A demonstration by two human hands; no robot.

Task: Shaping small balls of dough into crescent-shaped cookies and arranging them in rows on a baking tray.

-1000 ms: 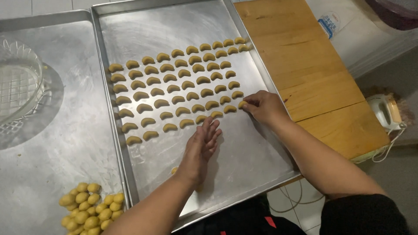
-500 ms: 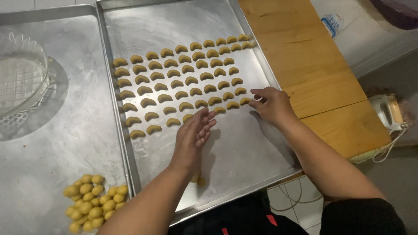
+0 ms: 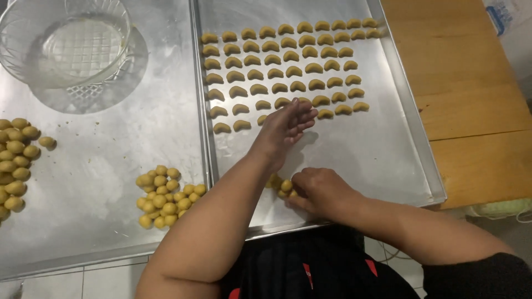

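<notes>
Head view, looking down: the right hand [image 3: 318, 191] has left the right end of the crescent rows, where it rested a second ago, and now sits at the lower middle of the frame — at the near edge of the baking tray [image 3: 410, 138]. Its fingers are curled over a few yellow dough balls [image 3: 284, 186] lying on the tray floor; whether they have actually pinched one I cannot tell, since the knuckles hide the tips. The left hand [image 3: 285, 128] has moved little: it hovers at the centre of the frame, fingers straight and close together, holding nothing, its tips just beside the lowest row of crescent pieces [image 3: 288, 69].

That shift reads as a placing finished and a fresh ball being fetched — the shaped rows fill the upper part of the tray, while its lower part is bare metal.

On the flat metal sheet [image 3: 100, 166] to the left, one heap of dough balls [image 3: 166, 196] lies near the tray wall and a bigger pile [image 3: 15, 160] at the left edge. A glass bowl [image 3: 66, 39] stands in the upper left, and wooden boards [image 3: 471, 83] fill the right side.
</notes>
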